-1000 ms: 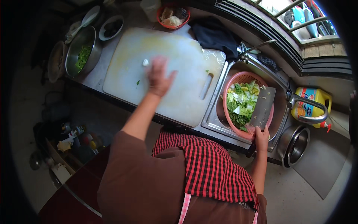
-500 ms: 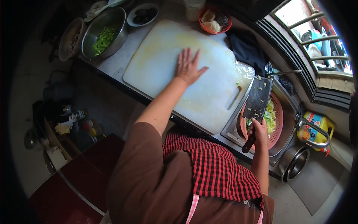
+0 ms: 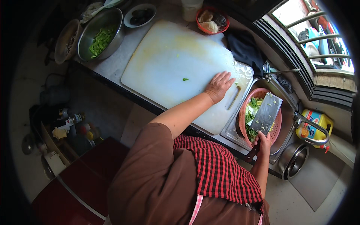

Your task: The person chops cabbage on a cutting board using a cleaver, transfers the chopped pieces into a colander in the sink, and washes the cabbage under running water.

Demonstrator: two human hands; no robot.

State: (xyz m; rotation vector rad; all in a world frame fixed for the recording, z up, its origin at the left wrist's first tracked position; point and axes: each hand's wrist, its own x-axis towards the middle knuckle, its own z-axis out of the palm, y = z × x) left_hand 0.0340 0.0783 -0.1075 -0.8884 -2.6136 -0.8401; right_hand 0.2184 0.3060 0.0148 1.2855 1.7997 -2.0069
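My left hand [image 3: 219, 87] lies flat, palm down, near the right side of a large white cutting board [image 3: 161, 67], its fingers stretched toward the far right. A small green leaf scrap [image 3: 185, 79] rests on the board to its left. My right hand [image 3: 263, 143] grips the dark handle of a cleaver [image 3: 267, 113]. The broad blade, flecked with bits of vegetable, is over a pink colander [image 3: 278, 129]. Chopped leafy greens [image 3: 250, 112] fill the colander, partly hidden under the blade.
The colander sits in a metal sink [image 3: 287, 101] with a curved faucet [image 3: 318, 141]. Beyond stands a yellow jug [image 3: 327, 123]. At far left are a steel bowl [image 3: 119, 39] of greens and a plate [image 3: 131, 23]; a red basket [image 3: 225, 27] and dark cloth [image 3: 245, 50] lie behind the board.
My left hand has slid right across the board. The cleaver has shifted right and lower, from the sink's near-left edge to over the colander. A leaf scrap now shows on the board.
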